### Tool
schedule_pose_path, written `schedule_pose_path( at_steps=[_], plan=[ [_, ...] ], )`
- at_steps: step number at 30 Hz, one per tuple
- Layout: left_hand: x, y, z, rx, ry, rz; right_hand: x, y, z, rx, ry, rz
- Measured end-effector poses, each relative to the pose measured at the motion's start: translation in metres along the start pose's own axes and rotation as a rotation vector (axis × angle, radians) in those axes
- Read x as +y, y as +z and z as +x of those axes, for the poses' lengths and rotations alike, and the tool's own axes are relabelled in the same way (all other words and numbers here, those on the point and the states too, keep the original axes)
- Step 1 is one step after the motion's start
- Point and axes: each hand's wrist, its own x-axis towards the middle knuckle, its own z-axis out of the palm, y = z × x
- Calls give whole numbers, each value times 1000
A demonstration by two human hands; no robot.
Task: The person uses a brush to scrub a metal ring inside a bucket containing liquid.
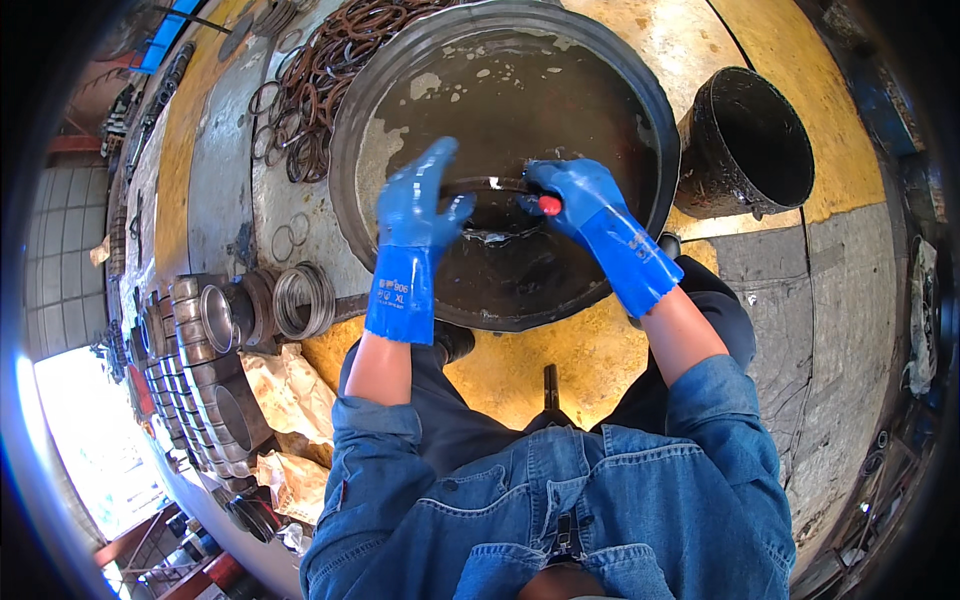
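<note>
A wide round metal tub (352, 215) of dark, murky liquid (540, 110) stands before me. My left hand (412, 205), in a long blue rubber glove, is over its left part with thumb and fingers apart, near a dark ring-shaped part (490, 184) at the liquid's surface. In a matching glove, my right hand (582, 195) is closed around a tool whose red handle end (549, 205) pokes out of the fist. The tool's other end is hidden. The right fingers are close to the ring's right edge; contact is unclear.
Rusty metal rings (340, 70) lie heaped beyond the tub's left side. A black bucket (755, 140) stands to its right. Shiny metal rings (304, 300) and stacked metal cylinders (205, 350) are at the left, beside crumpled brown paper (290, 390).
</note>
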Motion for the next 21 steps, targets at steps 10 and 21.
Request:
schedule_pose_path(
  at_steps=[10, 21],
  plan=[
    [-6, -6, -7, -141, -926, -899, 14, 18, -5, 65, 791, 257],
    [-5, 3, -15, -81, -1005, -1244, -47, 10, 7, 329, -432, 621]
  ],
)
